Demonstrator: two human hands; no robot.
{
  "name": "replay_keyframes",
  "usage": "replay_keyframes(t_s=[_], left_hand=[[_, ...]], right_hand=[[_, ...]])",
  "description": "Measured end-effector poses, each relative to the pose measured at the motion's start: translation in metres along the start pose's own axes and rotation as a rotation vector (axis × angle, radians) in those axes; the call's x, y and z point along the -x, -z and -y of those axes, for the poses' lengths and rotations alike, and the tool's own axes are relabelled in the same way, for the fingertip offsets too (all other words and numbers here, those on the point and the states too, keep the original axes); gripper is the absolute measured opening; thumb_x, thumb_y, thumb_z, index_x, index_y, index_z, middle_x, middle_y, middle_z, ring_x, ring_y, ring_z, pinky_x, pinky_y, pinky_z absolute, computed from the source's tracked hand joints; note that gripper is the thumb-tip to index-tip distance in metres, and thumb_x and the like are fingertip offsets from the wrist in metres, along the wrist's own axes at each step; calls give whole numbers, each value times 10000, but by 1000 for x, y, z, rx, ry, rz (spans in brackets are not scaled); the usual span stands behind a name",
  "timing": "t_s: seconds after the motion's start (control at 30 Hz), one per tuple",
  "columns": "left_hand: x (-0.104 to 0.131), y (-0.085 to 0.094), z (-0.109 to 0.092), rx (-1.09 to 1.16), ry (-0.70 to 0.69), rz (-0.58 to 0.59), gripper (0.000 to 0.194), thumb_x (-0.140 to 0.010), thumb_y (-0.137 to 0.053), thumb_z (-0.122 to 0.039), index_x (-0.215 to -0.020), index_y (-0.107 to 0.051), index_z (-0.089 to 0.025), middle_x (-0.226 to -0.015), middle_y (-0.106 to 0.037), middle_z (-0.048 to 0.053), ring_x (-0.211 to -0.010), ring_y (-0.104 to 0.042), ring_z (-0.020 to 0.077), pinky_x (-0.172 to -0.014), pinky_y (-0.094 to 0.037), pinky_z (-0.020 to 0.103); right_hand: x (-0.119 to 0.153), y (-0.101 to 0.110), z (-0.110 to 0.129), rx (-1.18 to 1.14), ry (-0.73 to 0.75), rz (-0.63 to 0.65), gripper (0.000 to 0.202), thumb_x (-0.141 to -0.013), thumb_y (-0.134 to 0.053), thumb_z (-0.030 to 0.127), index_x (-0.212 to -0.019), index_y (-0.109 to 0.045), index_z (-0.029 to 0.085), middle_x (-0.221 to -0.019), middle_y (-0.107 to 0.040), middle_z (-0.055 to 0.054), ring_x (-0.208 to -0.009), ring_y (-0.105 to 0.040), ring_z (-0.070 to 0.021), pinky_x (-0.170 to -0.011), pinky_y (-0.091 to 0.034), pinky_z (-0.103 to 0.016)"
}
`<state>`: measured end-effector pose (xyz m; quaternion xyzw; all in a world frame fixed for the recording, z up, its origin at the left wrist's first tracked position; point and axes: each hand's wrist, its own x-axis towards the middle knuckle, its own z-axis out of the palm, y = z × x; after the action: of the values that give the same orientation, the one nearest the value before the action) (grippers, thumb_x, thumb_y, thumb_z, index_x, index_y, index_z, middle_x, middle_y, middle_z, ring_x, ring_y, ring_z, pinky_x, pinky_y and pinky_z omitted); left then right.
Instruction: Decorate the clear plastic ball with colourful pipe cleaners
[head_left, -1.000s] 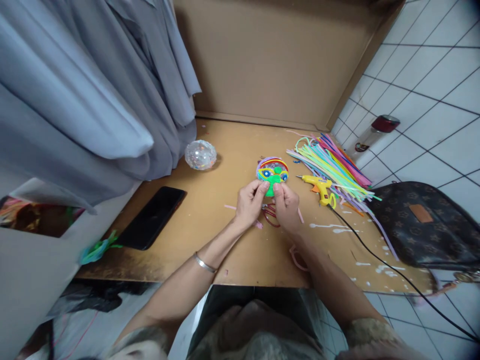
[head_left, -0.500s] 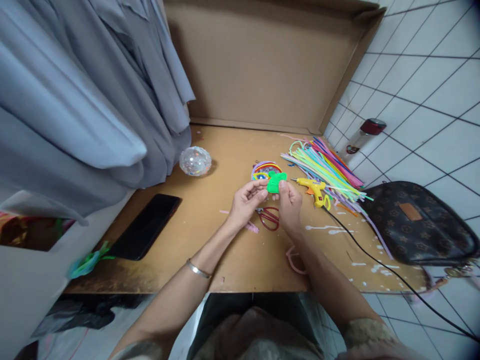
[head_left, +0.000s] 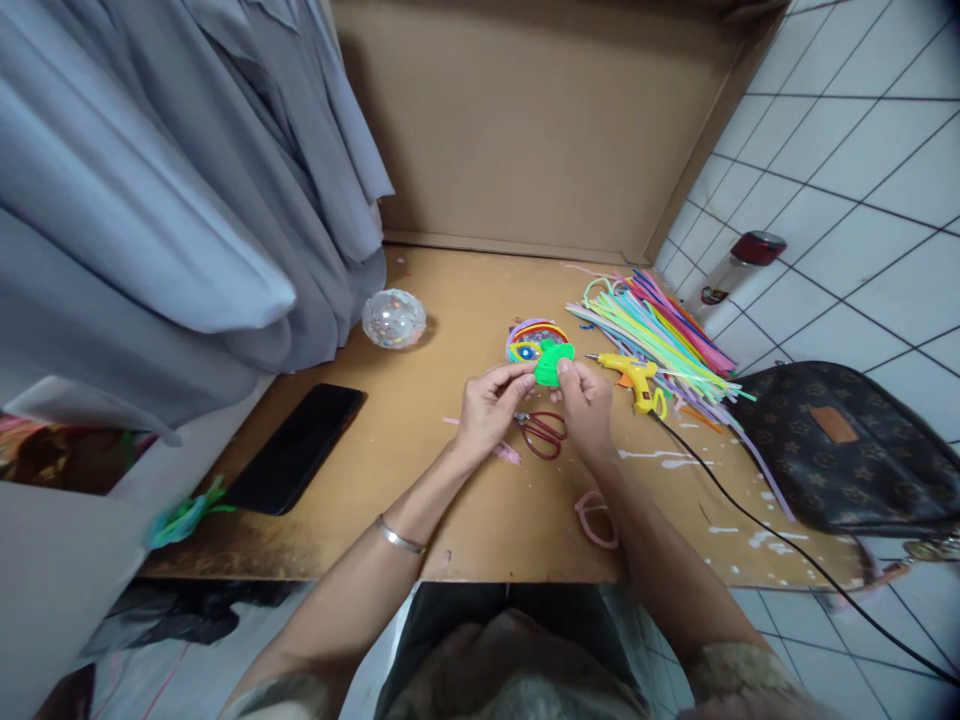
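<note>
A bright green fuzzy piece (head_left: 552, 364), which looks shaped from pipe cleaner, is held up between my two hands over the table. My left hand (head_left: 491, 405) pinches its left edge between thumb and fingers. On its right side, my right hand (head_left: 585, 405) grips it with the thumb on top. Just behind it lies a round multicoloured pipe-cleaner piece (head_left: 525, 338) with a blue-and-yellow eye shape, partly covered by the green one. Red-handled scissors (head_left: 544, 436) rest below my hands, their blades partly hidden by my left hand.
A yellow glue gun (head_left: 634, 375) with a black cord and a heap of pipe cleaners (head_left: 660, 335) lie to the right, beside a brown bag (head_left: 855, 450). On the left are a clear ball (head_left: 394, 319) and a phone (head_left: 296, 450). A pink loop (head_left: 597, 520) lies near the front edge.
The view has shifted slightly. Both hands keep hold of the green piece, which is turned a little, and more of the eye shape behind it shows.
</note>
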<state>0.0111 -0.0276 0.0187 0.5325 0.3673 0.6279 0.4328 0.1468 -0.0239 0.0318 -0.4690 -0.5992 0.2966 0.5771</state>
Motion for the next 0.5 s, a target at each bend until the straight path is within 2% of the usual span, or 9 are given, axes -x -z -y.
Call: replay_keyframes(t_s=[0.17, 0.33, 0.5], left_hand=[[-6, 1, 2, 110, 23, -12, 325, -752, -760, -429, -936, -781, -162, -739, -732, 40, -607, -605, 102, -644, -545, 245], [-6, 1, 1, 73, 15, -34, 278, -725, -779, -397, -895, -790, -178, -817, -769, 62, -603, -620, 113, -626, -557, 258], [-5, 1, 3, 59, -19, -61, 246, -736, -772, -378, -876, -789, -176, -762, -756, 49, -594, -625, 113, -609, -549, 242]], right_hand=[[-2, 0, -3, -111, -54, 82, 445, -868, -540, 546, -591, -497, 201, -518, -484, 41, -509, -442, -103, -529, -354, -254], [-2, -2, -4, -181, -103, 123, 421, -853, -557, 538, -607, -503, 201, -527, -474, 45, -513, -447, -101, -523, -361, -246], [-1, -1, 0, -155, -85, 148, 443, -855, -554, 544, -582, -492, 201, -520, -475, 37, -505, -421, -98, -507, -347, -242]])
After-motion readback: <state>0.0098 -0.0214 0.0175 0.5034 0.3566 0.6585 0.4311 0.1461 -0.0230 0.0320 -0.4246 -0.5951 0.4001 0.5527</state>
